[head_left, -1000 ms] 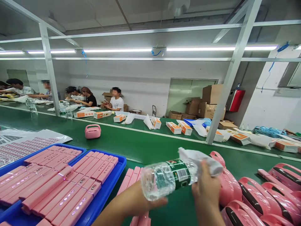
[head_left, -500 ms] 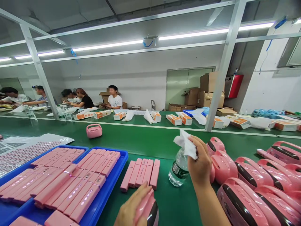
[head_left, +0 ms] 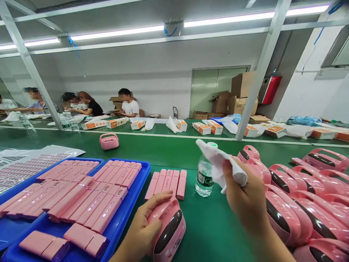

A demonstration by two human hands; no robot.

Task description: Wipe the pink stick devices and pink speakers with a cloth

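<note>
A pink speaker-like device [head_left: 169,233] with a handle and a dark glossy panel is on the green table, and my left hand [head_left: 145,225] is closed around its left side and top. My right hand [head_left: 245,196] grips a white cloth [head_left: 218,163], raised above the table. Just behind the cloth stands a clear water bottle [head_left: 204,182] with a green label, partly covered by it. Several pink bars [head_left: 167,182] lie side by side beyond the held device. More pink bars fill the blue trays [head_left: 145,169] at left.
Many pink devices [head_left: 294,207] crowd the right side. One pink device [head_left: 109,141] sits alone farther back. A printed sheet [head_left: 35,163] lies behind the trays. Orange-white boxes [head_left: 201,128] line the far table, and several people sit at the back left.
The cloth in my right hand has moved away from the bottle's top toward me, uncovering the green cap. The device under my left hand now shows more fully as the view tilts down.
</note>
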